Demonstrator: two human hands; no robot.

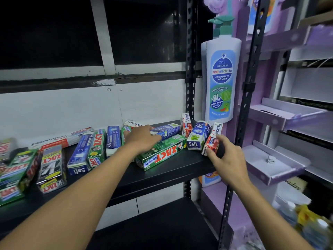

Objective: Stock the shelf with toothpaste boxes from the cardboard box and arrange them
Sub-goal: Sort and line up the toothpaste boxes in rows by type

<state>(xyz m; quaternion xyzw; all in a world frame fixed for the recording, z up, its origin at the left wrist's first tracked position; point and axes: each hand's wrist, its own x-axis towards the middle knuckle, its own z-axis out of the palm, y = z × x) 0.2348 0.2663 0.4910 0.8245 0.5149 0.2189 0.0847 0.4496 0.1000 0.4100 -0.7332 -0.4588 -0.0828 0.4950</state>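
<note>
The right hand (227,157) has hold of a short red-and-white Pepsodent box (213,140) at the right end of the black shelf (180,168), thumb on its near face and forefinger hooked over its far edge, so the box is pinched across its narrow width. It stands tilted, and its top leans toward the blue-and-white Safi box (198,136) just beside it. The left hand (142,139) lies palm down over the heap in the middle, covering part of the green ZACT Whitening box (163,153), with its fingertips reaching a blue box (166,131) that lies slantwise behind. Whether those fingers clasp anything or only press, I cannot tell. More toothpaste boxes (77,152) lie unevenly along the shelf to the left (the cardboard box they come from is not in view). These cartons are probably light and thin-walled, stiff along their length but easy to dent on the broad faces, and the glossy print may slip under dry fingers. The safest hold looks to be across the narrow sides near the middle, or at the glued ends, where the card is doubled. The long ones should slide on the smooth shelf with a flat push, so squaring them into a row likely needs little lifting. The leaning short boxes could topple if nudged.
</note>
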